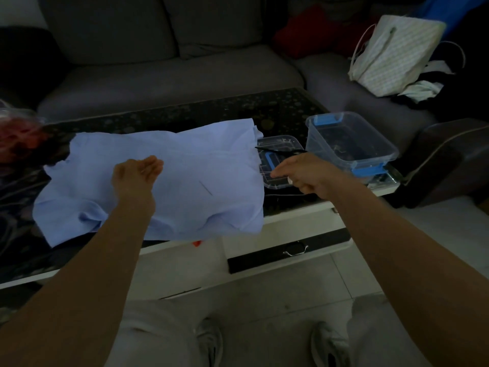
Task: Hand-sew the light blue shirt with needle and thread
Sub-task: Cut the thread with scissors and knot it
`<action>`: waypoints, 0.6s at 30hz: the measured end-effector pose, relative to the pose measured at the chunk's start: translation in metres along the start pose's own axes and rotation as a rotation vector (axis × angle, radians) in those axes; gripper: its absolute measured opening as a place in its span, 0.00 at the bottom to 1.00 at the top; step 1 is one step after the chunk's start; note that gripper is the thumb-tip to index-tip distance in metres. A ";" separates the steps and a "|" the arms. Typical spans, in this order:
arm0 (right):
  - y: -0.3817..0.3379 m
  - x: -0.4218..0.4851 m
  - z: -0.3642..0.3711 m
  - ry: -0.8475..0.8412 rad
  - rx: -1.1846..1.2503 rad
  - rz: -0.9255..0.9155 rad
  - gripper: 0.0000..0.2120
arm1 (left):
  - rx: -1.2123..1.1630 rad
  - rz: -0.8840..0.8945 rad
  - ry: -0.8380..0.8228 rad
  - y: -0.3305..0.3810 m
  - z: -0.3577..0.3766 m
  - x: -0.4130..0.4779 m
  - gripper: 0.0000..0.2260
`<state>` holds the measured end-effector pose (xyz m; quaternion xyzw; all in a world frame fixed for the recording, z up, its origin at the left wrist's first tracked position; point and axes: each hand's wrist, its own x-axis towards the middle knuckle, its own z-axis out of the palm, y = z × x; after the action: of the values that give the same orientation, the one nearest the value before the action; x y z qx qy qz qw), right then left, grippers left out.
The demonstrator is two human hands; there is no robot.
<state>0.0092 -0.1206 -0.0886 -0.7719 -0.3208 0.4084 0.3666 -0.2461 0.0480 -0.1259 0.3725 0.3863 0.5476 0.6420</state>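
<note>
2 hands are stretched over the dark patterned table point(277, 107), on which the light blue shirt point(158, 154) is spread flat, its near hem draped over the table edge at 6 o'clock. The left hand point(137, 173) is held over the middle of the shirt, fingers straight and close together, with nothing plainly gripped; whether the cloth is touched cannot be told. The right hand point(304, 176), at 3 o'clock of the shirt, is curled around a small white object point(290, 180) that is too small to be identified. It is just beside a clear lid point(285, 143) across which black scissors point(277, 150) are laid. A clear box point(352, 144) with blue latches stands at 2 o'clock of the lid. A short dark line point(205, 188) is seen on the shirt at 4 o'clock of the left hand; it may be the needle, but this cannot be confirmed. What looks like thin dark thread point(284, 195) lies on the table under the right hand. In such dim light, a needle left loose on the cloth could be lost or pressed into a palm. Thread drawn from 3 o'clock could be snagged on the scissors or the lid rim, and the lid dragged. The overhanging shirt could be pulled off the table by 1 careless tug.
</note>
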 end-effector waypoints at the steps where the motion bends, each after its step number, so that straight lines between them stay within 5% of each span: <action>1: 0.000 -0.001 0.000 0.015 -0.009 -0.017 0.08 | 0.104 -0.012 0.012 -0.001 -0.001 0.000 0.08; 8: 0.000 -0.012 0.004 0.026 -0.085 -0.099 0.04 | 0.727 -0.178 -0.038 -0.014 0.010 -0.012 0.08; 12: -0.001 -0.019 0.004 0.041 -0.109 -0.147 0.05 | 1.185 -0.049 -0.028 -0.016 0.012 -0.018 0.26; 15: -0.005 -0.023 0.008 0.032 -0.112 -0.211 0.04 | 1.179 0.352 -0.267 -0.018 0.031 -0.032 0.17; 18: -0.008 -0.026 0.012 -0.007 -0.070 -0.262 0.04 | 0.988 0.296 -0.634 -0.020 0.064 -0.058 0.12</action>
<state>-0.0151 -0.1332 -0.0765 -0.7344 -0.4341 0.3482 0.3886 -0.1857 -0.0155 -0.1119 0.8213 0.3290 0.2491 0.3939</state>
